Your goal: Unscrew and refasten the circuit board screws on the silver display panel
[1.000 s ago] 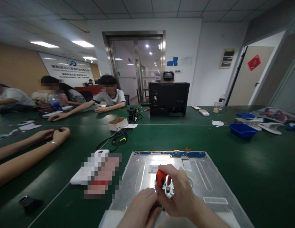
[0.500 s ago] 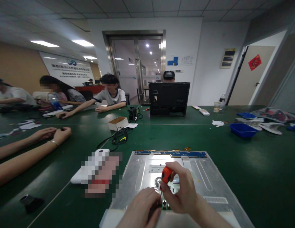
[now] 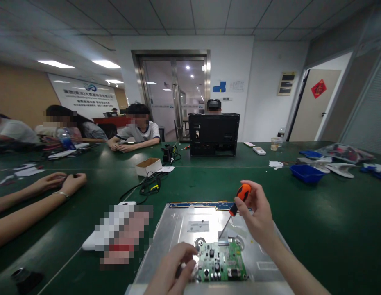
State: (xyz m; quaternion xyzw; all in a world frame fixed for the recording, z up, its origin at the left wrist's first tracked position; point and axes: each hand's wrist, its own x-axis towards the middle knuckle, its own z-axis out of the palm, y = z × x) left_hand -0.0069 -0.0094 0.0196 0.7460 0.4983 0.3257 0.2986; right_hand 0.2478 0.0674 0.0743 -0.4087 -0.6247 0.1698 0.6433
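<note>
My right hand point(image 3: 256, 215) is closed round an orange-handled screwdriver point(image 3: 238, 198), lifted above a silver metal panel point(image 3: 178, 229) on the green table, its tip pointing down and left. A small green circuit board point(image 3: 223, 262) lies on the panel near me. My left hand point(image 3: 170, 270) rests at the board's left edge with fingers curled in a pinch; what they hold is too small to name. A blue strip point(image 3: 205, 204) runs along the panel's far edge.
A white device point(image 3: 89, 245) lies left of the panel, partly blurred. A cardboard box point(image 3: 148, 166) and black cables point(image 3: 150, 185) lie beyond. A black monitor back point(image 3: 214, 134) stands mid-table. A blue tray point(image 3: 306, 172) sits at right. Other people's arms point(image 3: 33, 196) rest at left.
My right hand has lifted the screwdriver up and to the right, off the circuit board, which now shows in full. The view has tilted downward a little.
</note>
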